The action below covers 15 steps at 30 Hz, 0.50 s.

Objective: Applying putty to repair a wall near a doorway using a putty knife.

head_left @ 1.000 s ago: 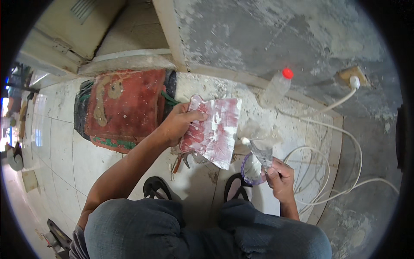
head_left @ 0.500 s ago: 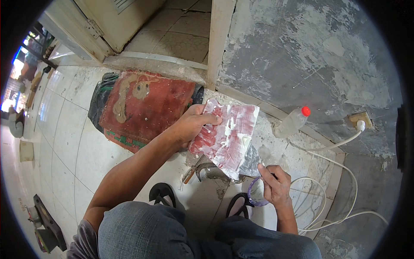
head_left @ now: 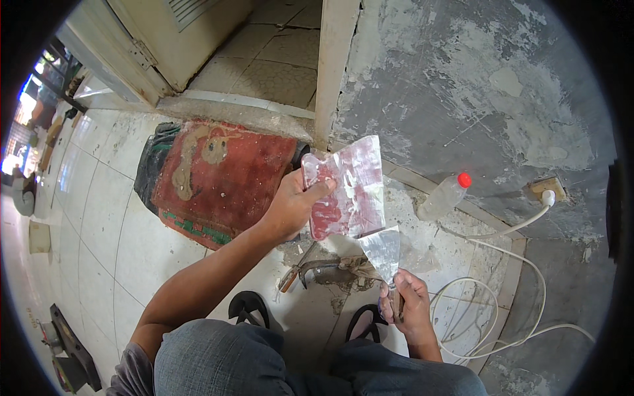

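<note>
My left hand grips a red plastic putty board by its left edge, thumb on top. White putty is smeared over the board's face. In my right hand is a putty knife, held by its handle, with its broad metal blade pointing up and away from me. The blade's wide edge lies at the board's lower right corner; whether they touch I cannot tell. Most of the knife's handle is hidden by my fingers.
A claw hammer lies on the floor before my feet. Behind the board are a folded red mat and a clear bottle with a red cap. A white cable loops at right, plugged into a wall socket.
The putty board has turned and its right side has risen. My right hand has drawn the knife down and turned it, so the blade now points upward and more of it shows.
</note>
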{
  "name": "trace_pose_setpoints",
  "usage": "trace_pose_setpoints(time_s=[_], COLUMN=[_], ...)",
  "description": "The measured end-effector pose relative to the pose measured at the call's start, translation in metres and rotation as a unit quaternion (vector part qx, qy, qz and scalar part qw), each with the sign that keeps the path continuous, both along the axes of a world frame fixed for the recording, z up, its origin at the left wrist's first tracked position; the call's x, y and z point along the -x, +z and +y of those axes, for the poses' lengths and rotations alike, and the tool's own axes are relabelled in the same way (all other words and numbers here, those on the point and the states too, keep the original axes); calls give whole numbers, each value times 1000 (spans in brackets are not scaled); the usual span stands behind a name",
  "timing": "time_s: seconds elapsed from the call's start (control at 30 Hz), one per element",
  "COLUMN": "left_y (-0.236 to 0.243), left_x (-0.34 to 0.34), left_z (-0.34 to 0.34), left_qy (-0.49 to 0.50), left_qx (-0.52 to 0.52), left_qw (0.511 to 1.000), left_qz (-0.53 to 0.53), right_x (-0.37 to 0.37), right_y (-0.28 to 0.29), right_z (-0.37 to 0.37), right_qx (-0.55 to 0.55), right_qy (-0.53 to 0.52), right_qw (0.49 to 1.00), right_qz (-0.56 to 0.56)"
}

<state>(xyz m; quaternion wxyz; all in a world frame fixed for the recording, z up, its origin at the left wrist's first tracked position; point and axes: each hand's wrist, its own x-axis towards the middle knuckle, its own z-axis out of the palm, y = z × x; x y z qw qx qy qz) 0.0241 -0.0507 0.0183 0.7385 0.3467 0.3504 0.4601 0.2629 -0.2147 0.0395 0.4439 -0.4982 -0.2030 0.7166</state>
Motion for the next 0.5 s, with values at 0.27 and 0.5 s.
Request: trace_pose_setpoints(time_s=[0.27, 0.5], left_y=[15, 21], left_x=[-9, -11], left_z=[-24, -35], left_qy=[-85, -130], left_qx=[-100, -221], left_qw=[983, 937], left_qz=[125, 235], right_x=[4, 3], right_y=[-5, 4], right_z=[16, 37], right_qx=[4, -23], right_qy=[-43, -18], right_qw=[999, 999], right_qz=[-6, 37])
